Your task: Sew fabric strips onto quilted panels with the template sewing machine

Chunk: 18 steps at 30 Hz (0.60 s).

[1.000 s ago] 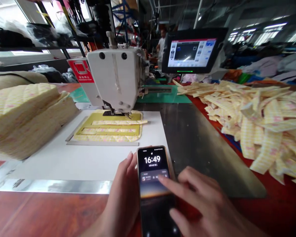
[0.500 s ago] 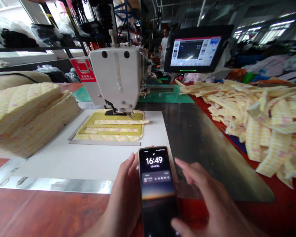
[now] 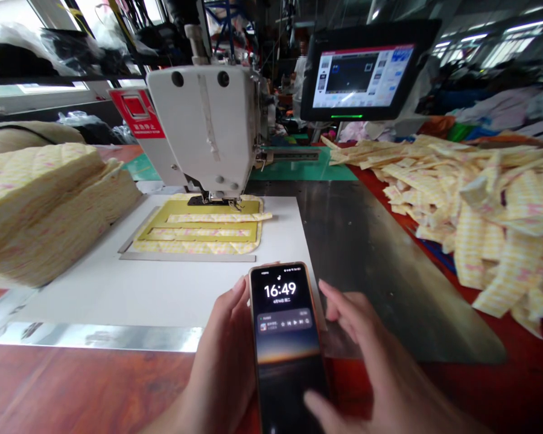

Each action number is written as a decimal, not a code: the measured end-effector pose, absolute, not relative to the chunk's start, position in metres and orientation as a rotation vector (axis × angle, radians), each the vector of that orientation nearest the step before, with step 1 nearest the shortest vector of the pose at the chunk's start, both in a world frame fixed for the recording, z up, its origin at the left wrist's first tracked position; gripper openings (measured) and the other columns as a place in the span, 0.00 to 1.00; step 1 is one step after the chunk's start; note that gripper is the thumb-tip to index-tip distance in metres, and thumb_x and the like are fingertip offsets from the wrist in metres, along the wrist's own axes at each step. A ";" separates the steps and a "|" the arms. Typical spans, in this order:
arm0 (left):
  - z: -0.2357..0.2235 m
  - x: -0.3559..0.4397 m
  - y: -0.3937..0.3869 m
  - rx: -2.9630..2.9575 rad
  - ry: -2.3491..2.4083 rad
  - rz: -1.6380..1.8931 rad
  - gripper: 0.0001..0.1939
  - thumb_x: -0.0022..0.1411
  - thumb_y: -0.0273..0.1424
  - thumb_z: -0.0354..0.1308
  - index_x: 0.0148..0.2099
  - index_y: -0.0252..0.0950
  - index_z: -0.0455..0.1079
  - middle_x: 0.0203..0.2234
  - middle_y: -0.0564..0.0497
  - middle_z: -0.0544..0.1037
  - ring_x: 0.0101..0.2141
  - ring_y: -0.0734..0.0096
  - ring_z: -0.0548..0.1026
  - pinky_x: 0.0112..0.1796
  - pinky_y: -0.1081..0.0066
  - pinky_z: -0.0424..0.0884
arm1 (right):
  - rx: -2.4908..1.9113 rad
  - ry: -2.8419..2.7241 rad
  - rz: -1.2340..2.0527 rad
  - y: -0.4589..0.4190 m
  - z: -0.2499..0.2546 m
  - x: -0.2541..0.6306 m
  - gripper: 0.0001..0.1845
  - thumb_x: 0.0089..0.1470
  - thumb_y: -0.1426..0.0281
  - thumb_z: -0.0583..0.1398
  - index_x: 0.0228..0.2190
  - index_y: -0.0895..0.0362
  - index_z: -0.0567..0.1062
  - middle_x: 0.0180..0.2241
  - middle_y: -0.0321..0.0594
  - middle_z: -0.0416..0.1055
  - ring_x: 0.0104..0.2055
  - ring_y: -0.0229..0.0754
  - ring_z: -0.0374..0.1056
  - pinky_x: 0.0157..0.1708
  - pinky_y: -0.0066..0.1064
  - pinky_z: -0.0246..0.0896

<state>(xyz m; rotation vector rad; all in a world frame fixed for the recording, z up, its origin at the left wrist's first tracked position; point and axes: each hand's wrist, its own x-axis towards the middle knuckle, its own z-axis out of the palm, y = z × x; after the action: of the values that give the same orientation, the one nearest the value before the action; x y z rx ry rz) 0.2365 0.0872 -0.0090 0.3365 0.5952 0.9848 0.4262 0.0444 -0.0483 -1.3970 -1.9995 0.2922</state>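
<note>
A smartphone [image 3: 283,346] with a lit lock screen reading 16:49 stands in front of me. My left hand [image 3: 228,337] is closed around its left side, fingers behind it. To the right of the phone is my right hand [image 3: 366,337], open, its index finger stretched out and its thumb over the lower screen; whether the thumb touches the glass I cannot tell. Beyond the phone, a sewing machine head [image 3: 208,126] rises over a yellow-green template [image 3: 176,211]. Quilted yellow checked fabric [image 3: 199,247] and a fabric strip [image 3: 217,217] lie at the template.
A thick stack of quilted yellow fabric [image 3: 49,211] stands at the left. Many loose checked strips [image 3: 475,211] are heaped at the right. A control screen [image 3: 366,75] is mounted behind. A white sheet [image 3: 163,295] covers part of the reddish table [image 3: 95,386].
The media control on the phone's screen has switched from a pause to a play symbol. My right thumb has moved slightly left over the screen. The whole view has shifted a little.
</note>
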 end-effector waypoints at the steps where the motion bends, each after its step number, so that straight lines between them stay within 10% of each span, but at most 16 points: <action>1: -0.009 0.237 0.087 0.337 0.592 0.990 0.26 0.70 0.44 0.53 0.66 0.39 0.67 0.46 0.43 0.81 0.47 0.47 0.79 0.54 0.53 0.67 | -1.376 -1.950 0.289 0.048 -0.047 0.427 0.39 0.59 0.62 0.61 0.67 0.48 0.54 0.50 0.45 0.74 0.48 0.48 0.76 0.45 0.35 0.78; 6: -0.011 0.237 0.086 0.347 0.562 1.012 0.25 0.70 0.42 0.51 0.64 0.38 0.68 0.44 0.43 0.82 0.47 0.46 0.79 0.52 0.53 0.68 | -1.360 -1.822 0.381 0.056 -0.049 0.435 0.23 0.67 0.66 0.53 0.62 0.47 0.61 0.39 0.38 0.74 0.34 0.36 0.76 0.33 0.22 0.75; 14: -0.009 0.235 0.090 0.360 0.585 0.937 0.26 0.68 0.47 0.53 0.56 0.34 0.74 0.41 0.42 0.82 0.43 0.48 0.79 0.51 0.53 0.68 | -1.465 -2.009 0.389 0.036 -0.051 0.414 0.59 0.42 0.65 0.70 0.70 0.52 0.49 0.64 0.52 0.64 0.60 0.62 0.69 0.55 0.49 0.75; 18: -0.008 0.234 0.090 0.384 0.596 0.958 0.24 0.69 0.46 0.52 0.56 0.35 0.74 0.41 0.43 0.82 0.43 0.50 0.79 0.52 0.54 0.68 | -1.451 -1.989 0.350 0.038 -0.049 0.408 0.60 0.41 0.66 0.70 0.70 0.54 0.50 0.63 0.52 0.65 0.60 0.63 0.68 0.56 0.49 0.74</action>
<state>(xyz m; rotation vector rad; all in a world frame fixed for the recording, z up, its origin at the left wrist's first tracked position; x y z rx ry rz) 0.2338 0.0897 -0.0079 0.3841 0.5957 0.9582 0.4079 0.0385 -0.0493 -1.4508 -1.9886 0.3498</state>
